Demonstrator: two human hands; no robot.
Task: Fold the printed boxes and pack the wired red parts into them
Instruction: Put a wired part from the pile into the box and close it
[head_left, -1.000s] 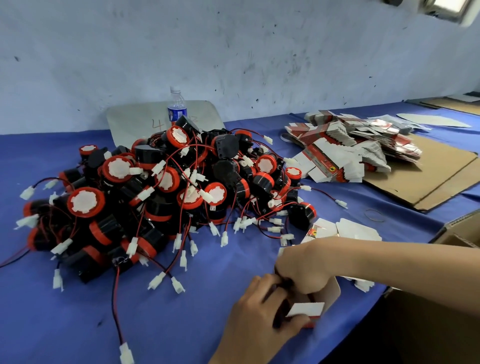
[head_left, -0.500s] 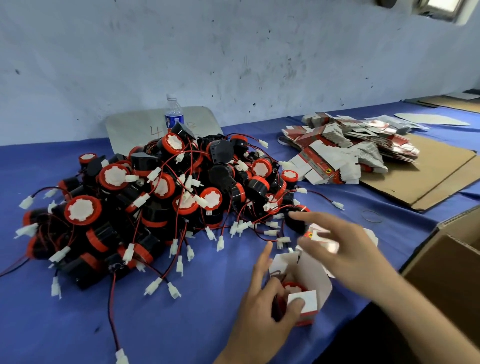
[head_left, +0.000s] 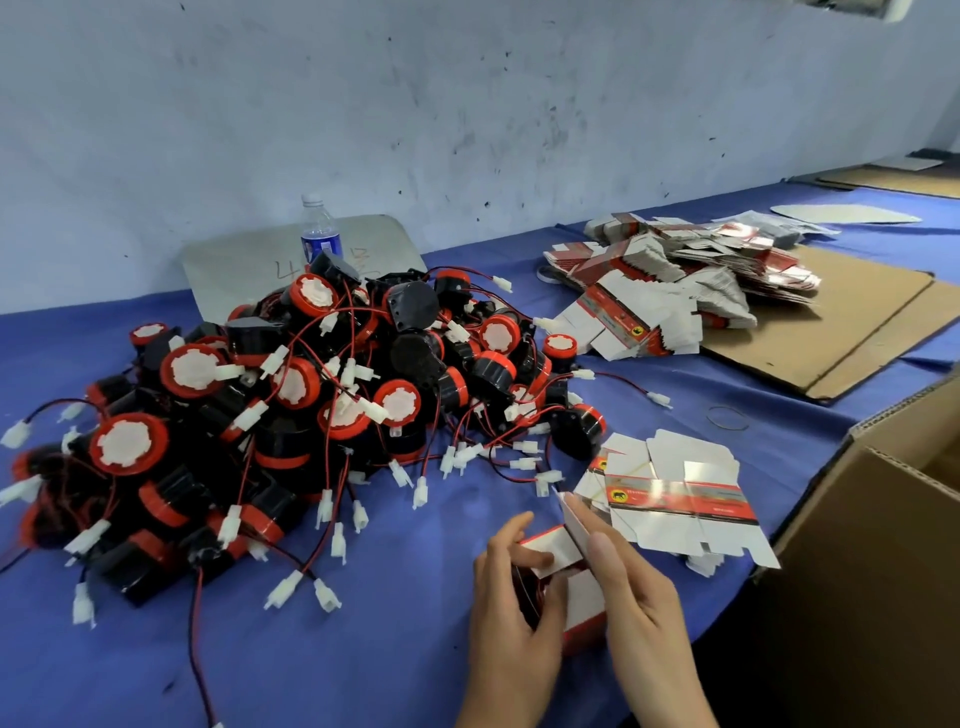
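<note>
A small red and white printed box (head_left: 581, 597) stands near the table's front edge between both hands. My left hand (head_left: 511, 613) curls round its left side, fingers over a white side flap. My right hand (head_left: 631, 597) lies along its right side and pinches the raised top flap. A red part shows dimly inside the box. A big heap of wired red and black parts (head_left: 311, 410) with white connectors covers the left half of the blue table (head_left: 363, 649). Flat unfolded boxes (head_left: 675, 499) lie just beyond my hands.
A larger pile of flat printed boxes (head_left: 675, 291) rests on brown cardboard (head_left: 841, 322) at the back right. An open brown carton (head_left: 893, 545) stands at the right edge. A water bottle (head_left: 319, 234) stands behind the heap, against the wall. A rubber band (head_left: 727, 418) lies near the carton.
My right hand came back from reaching toward the flat boxes and now holds the box's top flap. My left hand has folded a side flap over the opening.
</note>
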